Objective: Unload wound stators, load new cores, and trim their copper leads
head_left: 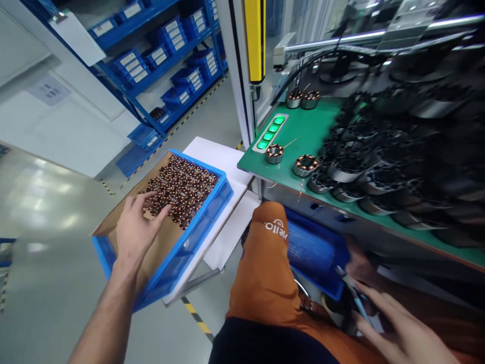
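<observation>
My left hand [137, 225] is over a blue tray [182, 263] and touches or nearly touches the copper-wound stators [185, 187] packed at its far end. Thumb and fingers are curved and apart, with nothing seen between them. My right hand [397, 323], at the lower right, is closed around pliers [359, 303] with light blue handles; their metal tip points up and left, slightly blurred. On the green bench top [303, 126], a stator [275, 153] with a loose wire end stands near the corner, and another stator [305, 165] sits beside it.
Many dark metal-ringed stators [348, 167] crowd the bench's right side. Four green-lit buttons [270, 132] sit at its left edge. A blue bin [310, 247] is under the bench beside my knee. A white table [212, 151] supports the tray. Blue shelving [151, 60] stands behind.
</observation>
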Demonstrator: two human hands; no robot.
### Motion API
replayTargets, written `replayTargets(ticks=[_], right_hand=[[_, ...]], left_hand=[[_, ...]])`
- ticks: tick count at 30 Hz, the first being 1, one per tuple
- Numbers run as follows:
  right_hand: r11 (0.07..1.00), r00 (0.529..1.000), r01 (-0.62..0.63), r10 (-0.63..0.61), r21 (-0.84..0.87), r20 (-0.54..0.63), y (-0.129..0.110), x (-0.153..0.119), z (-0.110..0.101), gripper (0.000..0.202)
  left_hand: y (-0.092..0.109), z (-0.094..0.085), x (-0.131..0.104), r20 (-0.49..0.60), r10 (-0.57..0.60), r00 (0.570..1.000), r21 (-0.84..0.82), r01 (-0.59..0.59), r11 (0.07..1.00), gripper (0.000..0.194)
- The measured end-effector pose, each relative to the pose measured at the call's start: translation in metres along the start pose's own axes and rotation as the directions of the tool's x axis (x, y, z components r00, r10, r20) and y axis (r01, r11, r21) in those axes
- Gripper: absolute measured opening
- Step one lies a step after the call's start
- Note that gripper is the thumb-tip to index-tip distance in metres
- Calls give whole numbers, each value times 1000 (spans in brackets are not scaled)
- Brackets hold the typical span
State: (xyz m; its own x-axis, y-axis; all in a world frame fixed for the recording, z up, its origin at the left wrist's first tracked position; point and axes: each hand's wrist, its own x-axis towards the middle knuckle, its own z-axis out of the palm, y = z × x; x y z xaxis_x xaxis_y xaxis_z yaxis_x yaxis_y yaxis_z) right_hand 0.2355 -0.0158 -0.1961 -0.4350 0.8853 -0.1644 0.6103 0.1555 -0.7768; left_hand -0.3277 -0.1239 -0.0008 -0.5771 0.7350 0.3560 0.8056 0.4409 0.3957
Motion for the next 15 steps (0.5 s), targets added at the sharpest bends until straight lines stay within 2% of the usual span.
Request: replayTargets(ticks=[2, 4, 6, 8, 9, 11, 13, 15], right_hand=[[1000, 1000, -3, 3, -8, 22, -16, 0, -2, 59], [1000, 999, 0, 1, -20, 35, -35, 1, -6, 57], [1000, 997, 0, 2, -28, 80, -52, -1, -12, 57], [999, 993, -6, 12, -54, 117, -61, -6, -17, 58], [997, 992, -14, 23, -70, 127, -63, -10, -19, 59], [994, 992, -48, 59, -96, 109, -60, -19, -22, 61], [990, 992, -97, 104, -100, 66, -53, -29, -23, 62], [986, 988, -147, 150, -83, 32, -45, -37, -22, 61]], left_hand=[[47, 10, 9, 16, 113, 994, -79, -111, 991, 44], [100, 29, 22, 18, 249, 968, -192, -242, 951, 39], [150, 54, 36, 17, 460, 888, -342, -427, 837, 34], [188, 83, 51, 39, 578, 815, -417, -512, 751, 36], [202, 98, 58, 78, 606, 792, -425, -524, 738, 37], [216, 126, 71, 148, 616, 774, -397, -524, 754, 33], [218, 148, 82, 165, 599, 783, -349, -522, 778, 23], [213, 159, 88, 142, 581, 801, -316, -520, 794, 16]])
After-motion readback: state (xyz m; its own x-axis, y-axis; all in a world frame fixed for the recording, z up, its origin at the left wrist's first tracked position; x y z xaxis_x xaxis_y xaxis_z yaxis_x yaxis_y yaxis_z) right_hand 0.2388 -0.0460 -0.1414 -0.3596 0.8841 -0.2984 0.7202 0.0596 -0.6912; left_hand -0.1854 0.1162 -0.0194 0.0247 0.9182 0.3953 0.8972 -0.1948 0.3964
